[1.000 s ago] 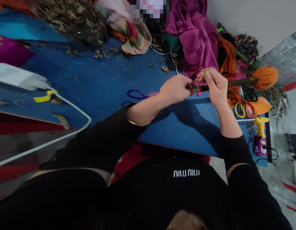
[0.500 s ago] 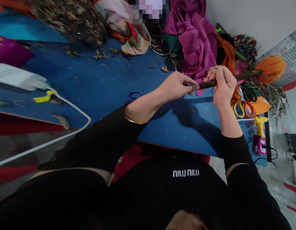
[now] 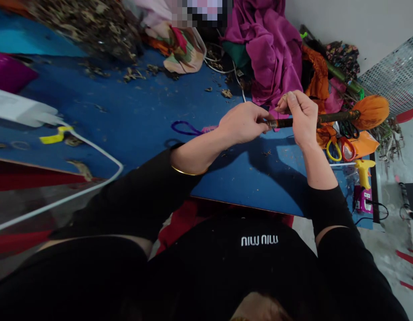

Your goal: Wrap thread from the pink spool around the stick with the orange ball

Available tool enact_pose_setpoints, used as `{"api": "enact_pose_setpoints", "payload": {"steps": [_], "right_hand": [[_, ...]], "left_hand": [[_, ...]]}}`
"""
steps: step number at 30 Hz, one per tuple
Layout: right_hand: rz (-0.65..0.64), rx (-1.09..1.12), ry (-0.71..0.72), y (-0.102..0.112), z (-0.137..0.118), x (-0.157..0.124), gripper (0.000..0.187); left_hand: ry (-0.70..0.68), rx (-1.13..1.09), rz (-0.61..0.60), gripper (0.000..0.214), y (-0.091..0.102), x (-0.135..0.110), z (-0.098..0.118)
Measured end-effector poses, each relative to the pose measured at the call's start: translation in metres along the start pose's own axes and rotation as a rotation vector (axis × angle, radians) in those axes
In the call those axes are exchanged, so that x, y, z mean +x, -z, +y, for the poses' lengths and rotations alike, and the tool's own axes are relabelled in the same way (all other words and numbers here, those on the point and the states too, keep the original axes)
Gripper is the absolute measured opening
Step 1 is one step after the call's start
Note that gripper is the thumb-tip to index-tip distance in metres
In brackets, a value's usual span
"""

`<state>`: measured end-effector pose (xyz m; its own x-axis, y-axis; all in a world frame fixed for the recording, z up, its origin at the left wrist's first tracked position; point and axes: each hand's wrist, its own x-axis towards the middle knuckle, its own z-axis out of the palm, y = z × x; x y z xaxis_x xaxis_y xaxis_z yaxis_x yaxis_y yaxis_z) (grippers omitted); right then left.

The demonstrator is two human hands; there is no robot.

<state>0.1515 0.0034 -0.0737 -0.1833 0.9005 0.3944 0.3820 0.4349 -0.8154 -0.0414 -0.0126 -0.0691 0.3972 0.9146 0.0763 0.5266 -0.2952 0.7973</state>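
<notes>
1. The left hand (image 3: pixel 241 121) pinches the brown stick (image 3: pixel 335 117) with its fingers at the 9 o'clock end
2. The right hand (image 3: pixel 304 122) pinches a tan scrap (image 3: pixel 283 104); I can't tell if its fingers grip the stick too
3. An orange ball (image 3: pixel 373 111) tops the 3 o'clock end
4. Pink cloth (image 3: pixel 271 53) is at 11 o'clock from the right hand

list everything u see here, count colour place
stick: one, brown, upper right
bulb: one, orange, stick's right end
draped cloth: one, magenta, upper centre
loose cloths: several, orange and patterned, top
plant heap: one, brown, upper left
plug: one, white, left edge
plug cable: one, white, lower left
tag: one, yellow, beside plug cable
scissor handles: two, yellow and red, right
glue gun: one, yellow, right
socket block: one, purple, below glue gun
tabletop: one, blue, centre
left grip: one, bare, stick's left end
right grip: one, bare, stick's middle
</notes>
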Motion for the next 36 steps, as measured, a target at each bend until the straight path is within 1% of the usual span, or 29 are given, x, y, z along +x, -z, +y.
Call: {"api": "enact_pose_setpoints", "payload": {"steps": [3,7,12,17,20,23,27,30,34,36], "right_hand": [[-0.043,-0.037,-0.008,0.002,0.002,0.001,0.060],[-0.066,-0.045,-0.014,0.003,0.001,0.001,0.059],[-0.101,-0.049,-0.029,0.005,0.002,0.002,0.056],[-0.090,-0.036,-0.065,0.009,0.002,0.004,0.058],[-0.104,-0.024,-0.070,0.009,0.001,0.004,0.059],[-0.111,-0.019,-0.074,0.009,0.001,0.005,0.059],[-0.106,-0.031,-0.081,0.010,0.001,0.005,0.060],[-0.102,-0.048,-0.096,0.008,0.001,0.005,0.059],[-0.122,-0.041,-0.108,0.004,0.002,0.005,0.058],[-0.118,-0.015,-0.115,0.007,0.002,0.006,0.058]], "left_hand": [[0.029,0.091,-0.001,0.035,0.003,-0.003,0.007],[0.048,0.180,0.020,0.034,0.004,-0.007,0.015],[0.074,0.284,0.041,0.037,0.001,-0.012,0.019],[0.010,0.295,0.079,0.042,-0.002,-0.014,0.018],[-0.002,0.335,0.058,0.045,-0.001,-0.016,0.020],[-0.031,0.328,0.053,0.044,0.000,-0.017,0.020],[-0.085,0.324,0.067,0.044,-0.002,-0.017,0.016],[-0.121,0.333,0.066,0.041,-0.003,-0.017,0.013],[-0.112,0.328,0.056,0.037,-0.004,-0.017,0.014],[-0.092,0.318,0.071,0.036,-0.002,-0.017,0.014]]}}
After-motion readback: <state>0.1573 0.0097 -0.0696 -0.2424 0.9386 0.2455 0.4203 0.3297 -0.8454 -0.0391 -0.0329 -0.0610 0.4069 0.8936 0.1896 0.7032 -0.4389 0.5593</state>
